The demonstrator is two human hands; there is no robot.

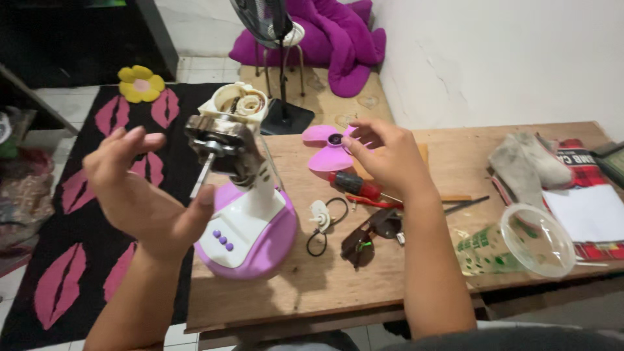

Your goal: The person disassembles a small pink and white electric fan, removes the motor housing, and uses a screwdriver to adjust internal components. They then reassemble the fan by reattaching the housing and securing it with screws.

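Surface: wooden table point(390, 286) beside a white wall, with a black rug bearing pink lips on the floor to its left.
Fan body: I see the stripped desk fan point(244, 214) standing upright at the table's left edge, motor and shaft bare on top.
Left hand: my left hand point(140, 195) is spread open just left of the fan, thumb near its shaft, gripping nothing.
Right hand: my right hand point(387, 156), right of the fan, pinches the pink fan blade point(328, 148).
Nearby: red-handled screwdriver point(354, 185), sunglasses point(370, 235) and plastic cup point(513, 244) lie right of the fan.
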